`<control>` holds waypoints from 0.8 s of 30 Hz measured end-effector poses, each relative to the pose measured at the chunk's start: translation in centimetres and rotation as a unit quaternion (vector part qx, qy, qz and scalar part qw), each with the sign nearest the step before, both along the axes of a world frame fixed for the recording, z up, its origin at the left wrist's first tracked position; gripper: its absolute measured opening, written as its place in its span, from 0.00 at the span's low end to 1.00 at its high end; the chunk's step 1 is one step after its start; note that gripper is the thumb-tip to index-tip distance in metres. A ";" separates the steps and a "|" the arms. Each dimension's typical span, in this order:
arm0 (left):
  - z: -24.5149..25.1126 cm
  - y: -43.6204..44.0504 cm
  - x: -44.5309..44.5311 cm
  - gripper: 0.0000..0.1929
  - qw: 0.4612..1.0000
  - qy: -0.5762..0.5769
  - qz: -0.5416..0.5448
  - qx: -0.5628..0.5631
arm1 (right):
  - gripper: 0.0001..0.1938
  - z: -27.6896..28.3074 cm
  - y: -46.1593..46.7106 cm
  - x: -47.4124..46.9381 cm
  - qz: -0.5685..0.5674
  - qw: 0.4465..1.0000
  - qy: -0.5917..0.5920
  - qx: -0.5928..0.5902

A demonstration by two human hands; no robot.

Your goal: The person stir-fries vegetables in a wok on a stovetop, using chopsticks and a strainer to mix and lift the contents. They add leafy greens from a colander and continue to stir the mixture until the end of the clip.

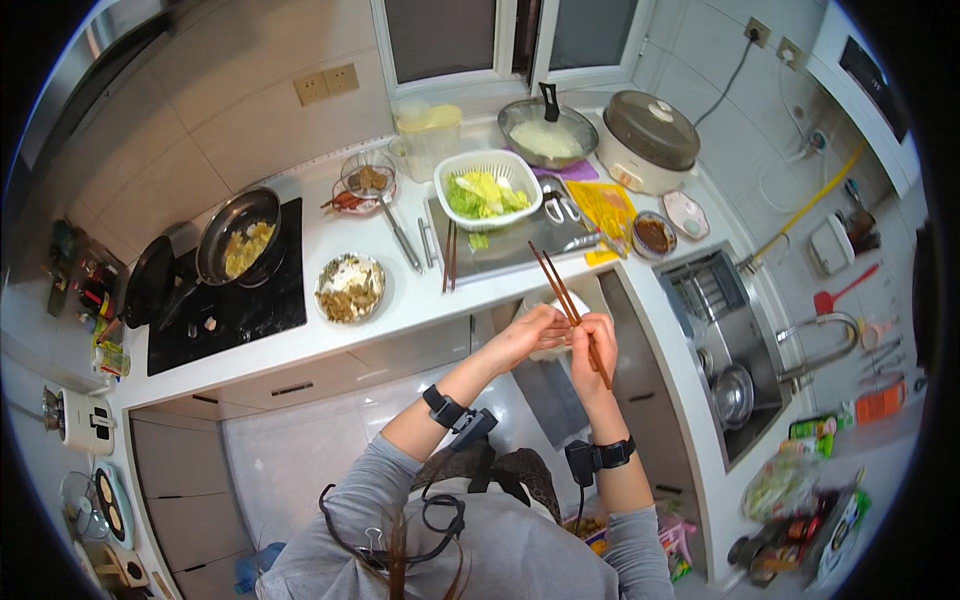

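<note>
My right hand (595, 346) grips a pair of brown wooden chopsticks (559, 285), their thin ends pointing up and away over the counter's front edge. Right beside it is my left hand (536, 335), fingers bent near the chopsticks; whether they grip them is not clear. Beyond the chopsticks, a white plastic basket (489, 214) of lettuce leaves (484, 193) stands on a metal board (510, 247). A second pair of chopsticks (450, 255) lies at the board's left edge. To the right of the board is a small bowl of dark brown sauce (654, 234).
At left, a frying pan (238, 236) with yellowish food sits on the black cooktop (225, 337). A bowl of chopped food (350, 288) and a skimmer (400, 232) lie nearby. Lidded pan (547, 135) and electric cooker (649, 135) stand behind; the sink (757, 382) is right.
</note>
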State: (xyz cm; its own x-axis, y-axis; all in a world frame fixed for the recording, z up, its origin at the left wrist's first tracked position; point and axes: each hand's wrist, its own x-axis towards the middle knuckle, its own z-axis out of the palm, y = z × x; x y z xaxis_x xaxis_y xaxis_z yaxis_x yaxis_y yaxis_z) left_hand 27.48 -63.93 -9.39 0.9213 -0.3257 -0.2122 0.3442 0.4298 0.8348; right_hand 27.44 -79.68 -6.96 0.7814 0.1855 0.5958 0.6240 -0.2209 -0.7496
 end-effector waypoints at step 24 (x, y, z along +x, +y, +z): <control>-7.9 17.2 31.3 0.45 0.685 0.114 0.063 0.716 | 0.09 -5.1 8.5 42.0 0.267 0.909 0.316 -0.048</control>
State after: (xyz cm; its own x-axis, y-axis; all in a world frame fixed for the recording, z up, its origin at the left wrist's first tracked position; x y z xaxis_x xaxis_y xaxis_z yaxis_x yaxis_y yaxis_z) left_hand 58.83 -46.72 -17.30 0.8130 0.4460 -0.3743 0.5709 -0.7370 0.3619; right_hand 69.47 -71.23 -12.04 0.7458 0.6659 0.0197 0.1121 -0.0962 -0.9890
